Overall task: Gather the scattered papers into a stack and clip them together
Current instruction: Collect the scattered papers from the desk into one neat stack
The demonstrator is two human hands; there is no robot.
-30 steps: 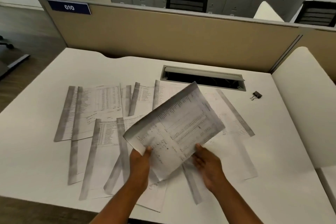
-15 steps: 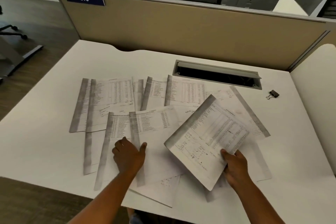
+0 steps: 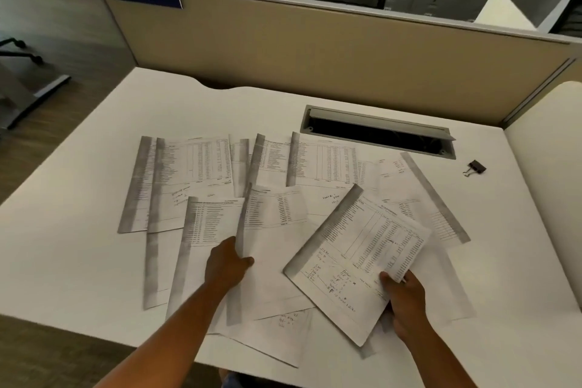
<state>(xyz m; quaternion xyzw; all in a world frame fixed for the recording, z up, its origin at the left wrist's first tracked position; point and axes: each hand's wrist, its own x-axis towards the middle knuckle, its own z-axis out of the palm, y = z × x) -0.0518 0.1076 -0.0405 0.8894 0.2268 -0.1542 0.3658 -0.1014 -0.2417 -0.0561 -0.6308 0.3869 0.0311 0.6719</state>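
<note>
Matt paper sheets (image 3: 195, 167) on smooth matt white desk (image 3: 78, 198); binder clip (image 3: 475, 167) prob. black metal.

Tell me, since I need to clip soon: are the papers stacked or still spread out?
Spread. The papers lie fanned across the desk; the right hand holds only one sheet. The clip lies apart, unused.

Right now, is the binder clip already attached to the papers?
No, the binder clip lies alone on the desk near the far right corner, apart from the scattered papers.
</note>
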